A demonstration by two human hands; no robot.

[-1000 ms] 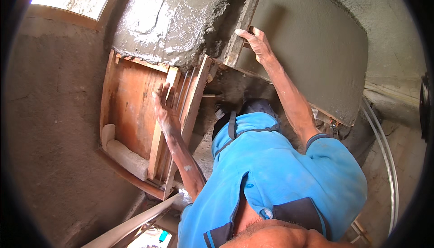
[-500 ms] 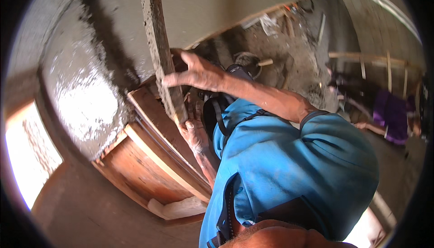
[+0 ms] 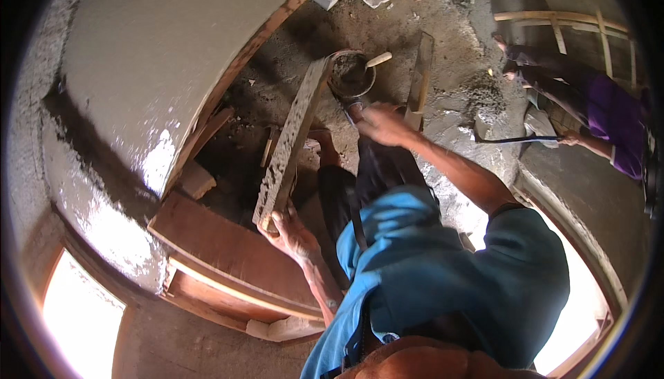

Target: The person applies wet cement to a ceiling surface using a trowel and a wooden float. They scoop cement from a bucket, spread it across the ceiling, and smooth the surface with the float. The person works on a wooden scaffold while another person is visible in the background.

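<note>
My left hand (image 3: pixel 294 237) grips the near end of a long wooden plank (image 3: pixel 296 137), whose side is crusted with wet mortar. The plank slants away from me, its far end beside a round bucket (image 3: pixel 355 94) of mortar. A tool with a pale wooden handle (image 3: pixel 379 59) rests across the bucket's rim. My right hand (image 3: pixel 387 126) is off the plank, just on the near side of the bucket. Motion smears its fingers, so I cannot tell whether it holds anything.
Wet grey plaster (image 3: pixel 159 40) covers a surface at left, edged by a wooden strip (image 3: pixel 266 30). Brown boards (image 3: pixel 228 254) lie at near left. A wooden board (image 3: pixel 420 75) is right of the bucket. At right, a co-worker in purple (image 3: pixel 609 106) holds a long thin tool (image 3: pixel 515 140).
The plank has swung away from the wet plaster, down and to the right. My right hand has let go of it and moved right; my left hand still grips its near end.
</note>
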